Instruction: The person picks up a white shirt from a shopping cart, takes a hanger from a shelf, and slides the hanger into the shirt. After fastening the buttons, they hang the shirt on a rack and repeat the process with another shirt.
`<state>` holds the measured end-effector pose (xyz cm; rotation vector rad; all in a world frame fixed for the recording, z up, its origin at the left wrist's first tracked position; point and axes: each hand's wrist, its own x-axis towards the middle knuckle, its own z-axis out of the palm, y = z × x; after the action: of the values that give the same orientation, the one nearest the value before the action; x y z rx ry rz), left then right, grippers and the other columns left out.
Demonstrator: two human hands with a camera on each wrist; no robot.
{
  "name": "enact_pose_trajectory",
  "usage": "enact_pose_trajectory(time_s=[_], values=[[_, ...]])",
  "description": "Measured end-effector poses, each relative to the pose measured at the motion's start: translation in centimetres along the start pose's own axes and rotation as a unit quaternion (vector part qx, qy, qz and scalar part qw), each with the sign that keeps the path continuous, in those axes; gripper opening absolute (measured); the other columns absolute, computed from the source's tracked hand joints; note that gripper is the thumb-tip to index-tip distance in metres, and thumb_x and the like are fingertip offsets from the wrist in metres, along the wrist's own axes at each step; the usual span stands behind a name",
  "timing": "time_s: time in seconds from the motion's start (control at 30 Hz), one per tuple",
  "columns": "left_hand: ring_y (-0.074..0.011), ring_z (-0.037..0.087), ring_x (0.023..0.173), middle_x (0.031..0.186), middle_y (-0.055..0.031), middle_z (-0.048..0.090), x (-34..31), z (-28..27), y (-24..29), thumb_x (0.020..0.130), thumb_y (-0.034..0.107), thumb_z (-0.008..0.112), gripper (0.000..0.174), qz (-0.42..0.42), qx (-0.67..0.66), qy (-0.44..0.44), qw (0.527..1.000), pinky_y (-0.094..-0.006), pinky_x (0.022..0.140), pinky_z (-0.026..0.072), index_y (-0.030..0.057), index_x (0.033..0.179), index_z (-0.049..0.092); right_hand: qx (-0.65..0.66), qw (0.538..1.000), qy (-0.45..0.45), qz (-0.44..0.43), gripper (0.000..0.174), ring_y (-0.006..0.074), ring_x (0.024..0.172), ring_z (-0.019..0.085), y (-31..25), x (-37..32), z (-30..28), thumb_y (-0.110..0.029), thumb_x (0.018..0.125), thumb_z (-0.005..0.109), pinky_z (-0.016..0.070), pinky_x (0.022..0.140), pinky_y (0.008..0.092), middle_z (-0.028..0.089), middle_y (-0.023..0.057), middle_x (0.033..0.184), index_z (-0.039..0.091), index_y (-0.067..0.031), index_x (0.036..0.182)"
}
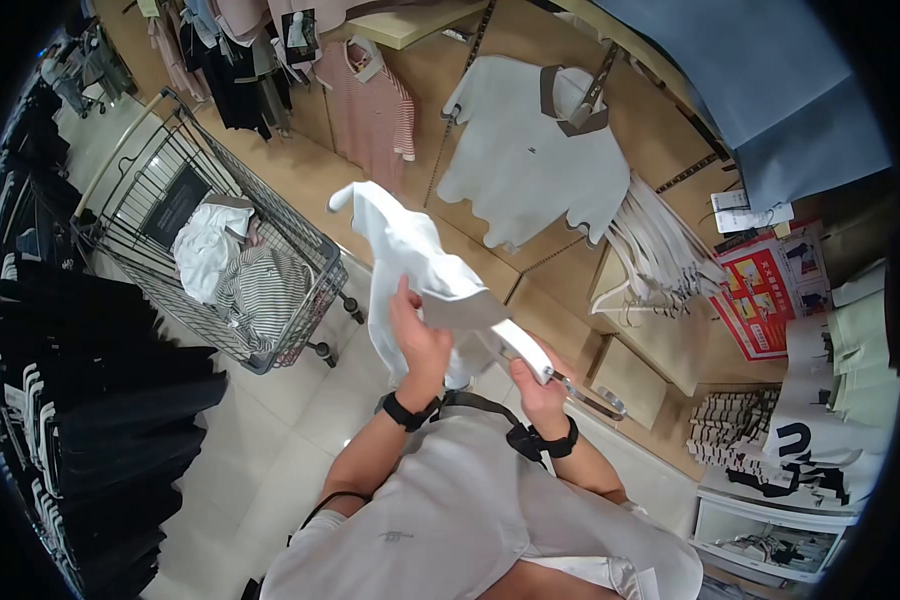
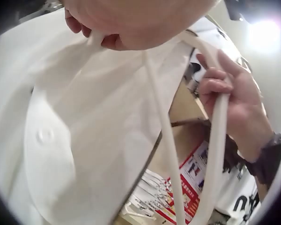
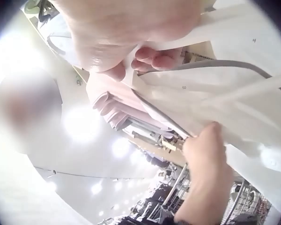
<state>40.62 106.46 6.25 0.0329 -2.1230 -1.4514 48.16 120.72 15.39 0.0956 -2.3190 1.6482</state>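
Note:
A white shirt [image 1: 406,245] with a grey-brown collar [image 1: 467,310] hangs in front of the person's chest in the head view. The left hand [image 1: 422,345] grips the shirt's cloth beside the collar. A white hanger [image 1: 528,348] with a metal hook [image 1: 595,400] is held by the right hand [image 1: 542,392] near its hook end. In the left wrist view the right hand [image 2: 236,101] has its fingers curled round the hanger's arm, and the shirt's buttoned front [image 2: 47,136] faces the camera. The right wrist view shows the left hand [image 3: 207,157] at the cloth's edge.
A shopping cart [image 1: 300,230] holding a white garment [image 1: 202,255] and a striped garment [image 1: 265,290] stands ahead at left. Dark clothes [image 1: 120,400] hang along the left. On the wall shelving are a white polo shirt [image 1: 530,150], a striped pink shirt [image 1: 365,105] and several white hangers [image 1: 660,240].

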Motion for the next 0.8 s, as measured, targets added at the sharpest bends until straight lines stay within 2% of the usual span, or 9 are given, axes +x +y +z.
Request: enact_pose_trajectory(time_s=[0.03, 0.17, 0.23, 0.27, 0.33, 0.37, 0.43, 0.63, 0.8], values=[[-0.037, 0.049, 0.089, 0.097, -0.0192, 0.05, -0.1, 0.3, -1.3, 0.069, -0.002, 0.066, 0.06, -0.078, -0.015, 0.019, 0.997, -0.0433, 0.083, 0.0402, -0.0045, 0.126, 0.049, 0.0, 1.0, 0.0, 0.001, 0.034, 0.0203, 0.089, 0.066, -0.2, 0.1, 0.4, -0.006, 0.082, 0.071, 0.051, 0.08, 0.0299, 0.069, 0.0151, 0.101, 0.064, 0.0051, 0.114], [-0.0379, 0.049, 0.092, 0.097, -0.0198, 0.049, -2.9, 2.9, -8.6, 0.073, 0.002, 0.067, 0.051, -0.089, -0.071, 0.035, 0.993, -0.0445, 0.084, 0.0405, -0.0061, 0.121, 0.049, 0.044, 0.999, -0.008, 0.0, 0.032, 0.0167, 0.079, 0.064, -0.5, 1.0, 1.9, -0.009, 0.086, 0.069, 0.0502, 0.072, 0.0279, 0.068, 0.0124, 0.092, 0.063, 0.0057, 0.113], [-0.0408, 0.055, 0.095, 0.102, -0.0219, 0.056, -2.9, 2.1, -7.6, 0.077, 0.01, 0.068, 0.042, -0.105, 0.152, 0.007, 0.983, -0.0461, 0.083, 0.0443, -0.006, 0.114, 0.054, 0.208, 0.972, 0.034, 0.105, 0.025, 0.0107, 0.066, 0.056, -1.6, 2.2, 2.7, -0.015, 0.091, 0.065, 0.0451, 0.061, 0.0246, 0.063, 0.0062, 0.079, 0.065, 0.0058, 0.104], [-0.0408, 0.055, 0.095, 0.102, -0.0219, 0.056, -3.4, 1.9, -8.1, 0.077, 0.01, 0.068, 0.042, -0.104, 0.152, 0.01, 0.983, -0.0461, 0.083, 0.0443, -0.006, 0.114, 0.054, 0.196, 0.977, 0.057, 0.063, 0.023, 0.0095, 0.052, 0.042, -3.0, 3.3, 3.5, -0.018, 0.096, 0.057, 0.0367, 0.049, 0.0266, 0.048, 0.0014, 0.063, 0.058, 0.0029, 0.087], [-0.0432, 0.061, 0.091, 0.098, -0.0239, 0.064, -5.0, 1.2, -9.1, 0.082, 0.022, 0.067, 0.034, -0.288, 0.153, -0.205, 0.923, -0.0497, 0.078, 0.0484, -0.0016, 0.104, 0.061, 0.205, 0.972, 0.081, 0.081, 0.022, 0.0086, 0.052, 0.041, -4.0, 5.2, 4.3, -0.017, 0.096, 0.057, 0.0363, 0.049, 0.0261, 0.046, 0.0008, 0.062, 0.057, 0.0017, 0.085], [-0.0432, 0.061, 0.091, 0.098, -0.0239, 0.064, -6.1, 0.6, -9.0, 0.082, 0.022, 0.067, 0.034, -0.289, 0.154, -0.205, 0.922, -0.0497, 0.078, 0.0484, -0.0016, 0.104, 0.061, 0.213, 0.966, 0.105, 0.103, 0.022, 0.0077, 0.052, 0.039, -4.1, 5.9, 4.8, -0.017, 0.096, 0.057, 0.036, 0.049, 0.0257, 0.045, 0.0002, 0.061, 0.056, 0.0004, 0.083], [-0.0436, 0.064, 0.082, 0.09, -0.0239, 0.067, -6.7, -1.1, -7.2, 0.082, 0.029, 0.066, 0.031, -0.256, 0.165, -0.346, 0.887, -0.0512, 0.073, 0.0509, 0.0032, 0.1, 0.065, 0.236, 0.959, 0.118, 0.103, 0.021, 0.0066, 0.051, 0.036, -3.8, 7.7, 6.2, -0.017, 0.097, 0.056, 0.0352, 0.049, 0.0254, 0.044, -0.0006, 0.061, 0.056, -0.0001, 0.084], [-0.0424, 0.064, 0.082, 0.082, -0.0237, 0.066, -6.5, -3.7, -3.4, 0.084, 0.026, 0.06, 0.027, -0.131, 0.088, -0.476, 0.865, -0.0498, 0.071, 0.0501, -0.0006, 0.086, 0.067, 0.228, 0.956, 0.171, 0.064, 0.024, 0.0064, 0.052, 0.039, -4.0, 9.7, 8.3, -0.022, 0.094, 0.063, 0.0355, 0.048, 0.0251, 0.046, -0.0014, 0.062, 0.057, -0.001, 0.083], [-0.0334, 0.067, 0.068, 0.07, -0.02, 0.066, -5.4, -5.4, -3.0, 0.086, 0.023, 0.057, 0.031, -0.251, 0.01, -0.525, 0.813, -0.0431, 0.066, 0.0512, -0.0069, 0.08, 0.064, 0.201, 0.965, 0.166, 0.036, 0.023, 0.0061, 0.052, 0.043, -1.4, 10.5, 8.4, -0.021, 0.094, 0.064, 0.0356, 0.047, 0.0243, 0.051, -0.0008, 0.063, 0.06, -0.0011, 0.083]])
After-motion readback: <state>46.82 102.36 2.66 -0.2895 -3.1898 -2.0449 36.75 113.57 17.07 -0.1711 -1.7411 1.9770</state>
